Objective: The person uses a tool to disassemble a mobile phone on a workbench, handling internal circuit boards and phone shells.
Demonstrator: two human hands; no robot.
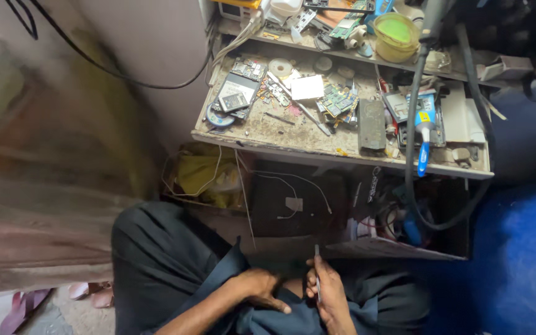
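I sit low in front of a small worn workbench [293,133] and look down at my lap. My right hand [328,294] is closed around thin metal tweezers [317,273] that point upward. My left hand [260,290] rests on my dark trousers [162,260] beside it, fingers curled down against the cloth, with nothing visibly in it. Both hands sit just below the bench's open underside.
The bench top carries circuit boards [339,99], a dismantled phone [236,93], a disc [218,118], a white card [307,87] and a blue-handled tool [424,133] on a black cable [412,155]. A green bowl [396,31] stands on the shelf above. Wires and a yellow bag [203,174] lie underneath.
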